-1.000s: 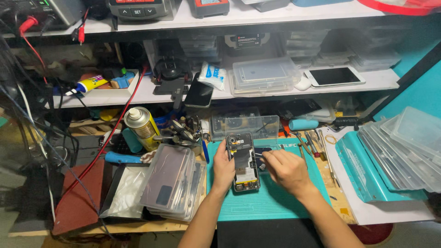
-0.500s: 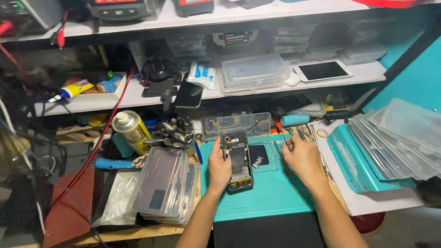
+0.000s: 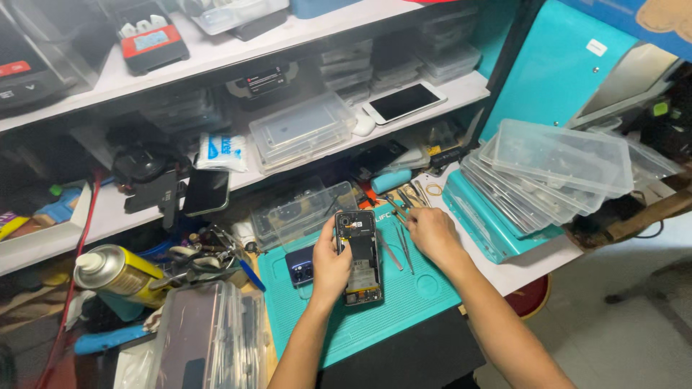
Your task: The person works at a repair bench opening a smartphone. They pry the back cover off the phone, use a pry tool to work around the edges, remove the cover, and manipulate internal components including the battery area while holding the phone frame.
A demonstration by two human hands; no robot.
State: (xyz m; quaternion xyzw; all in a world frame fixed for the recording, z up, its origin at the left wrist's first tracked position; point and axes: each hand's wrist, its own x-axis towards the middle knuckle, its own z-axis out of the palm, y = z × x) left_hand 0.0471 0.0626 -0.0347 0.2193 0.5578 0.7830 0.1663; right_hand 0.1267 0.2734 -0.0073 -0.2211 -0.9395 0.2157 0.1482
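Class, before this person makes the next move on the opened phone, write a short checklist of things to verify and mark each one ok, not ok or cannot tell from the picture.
1. Opened phone steadied: ok, the left hand grips its left edge.
2. Phone lying on the teal mat: ok.
3. Right hand at the tools: ok, it rests on the tweezers beside the phone.
4. Tool actually gripped: cannot tell, the fingers hide it.
5. Back cover out of the way: ok, it lies left of the phone, next to the left hand.
6. Loose screws accounted for: cannot tell, too small.
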